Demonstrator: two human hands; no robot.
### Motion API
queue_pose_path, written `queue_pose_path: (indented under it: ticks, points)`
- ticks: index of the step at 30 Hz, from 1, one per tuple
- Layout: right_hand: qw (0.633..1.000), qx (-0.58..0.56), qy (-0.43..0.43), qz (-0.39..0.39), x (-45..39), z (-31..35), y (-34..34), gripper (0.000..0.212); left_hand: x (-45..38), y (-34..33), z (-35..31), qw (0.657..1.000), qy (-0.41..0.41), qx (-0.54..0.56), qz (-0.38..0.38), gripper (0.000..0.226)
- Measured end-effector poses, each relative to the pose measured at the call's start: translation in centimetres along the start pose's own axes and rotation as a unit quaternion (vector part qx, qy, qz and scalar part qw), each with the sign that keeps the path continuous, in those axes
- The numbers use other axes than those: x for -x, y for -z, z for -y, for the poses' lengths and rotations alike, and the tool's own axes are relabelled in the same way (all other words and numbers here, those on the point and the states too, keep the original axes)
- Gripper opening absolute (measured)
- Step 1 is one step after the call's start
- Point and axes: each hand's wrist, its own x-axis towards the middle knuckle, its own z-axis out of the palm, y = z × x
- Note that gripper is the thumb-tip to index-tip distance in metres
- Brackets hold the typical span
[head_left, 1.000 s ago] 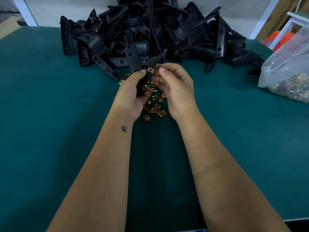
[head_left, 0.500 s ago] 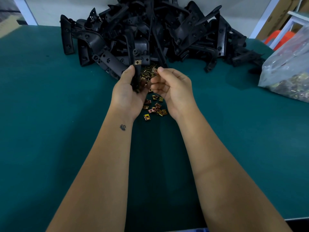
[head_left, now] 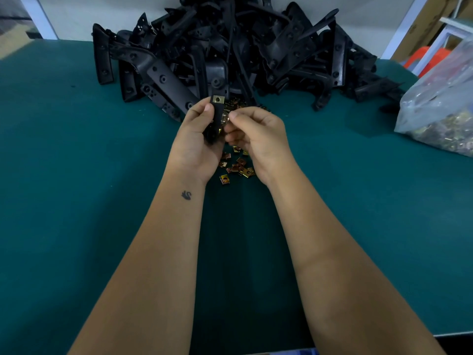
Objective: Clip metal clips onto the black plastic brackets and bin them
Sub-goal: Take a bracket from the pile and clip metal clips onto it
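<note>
Black bracket (head_left: pixel 217 116) with fitted metal clip (head_left: pixel 218 99) upright in curled left hand (head_left: pixel 195 144); right hand (head_left: pixel 258 139) fingertips pinched, contents unclear.

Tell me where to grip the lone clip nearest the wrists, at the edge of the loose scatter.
Pinch that lone clip across its two opposite side edges, coming straight down from above. It lies flat on the green mat, holed face up, slightly apart from the other loose clips, so the sides look free. The left hand holds the bracket; the right hand would take it.
</note>
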Motion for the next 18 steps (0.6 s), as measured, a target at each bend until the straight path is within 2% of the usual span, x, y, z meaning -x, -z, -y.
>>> queue_pose_path:
  ticks: [18]
  points:
    - [0.999, 0.037, -0.006, 0.006, -0.17, -0.33, -0.14, 0.009, -0.07, 0.04, 0.26, 0.999, -0.027, 0.012, -0.031, 0.013]
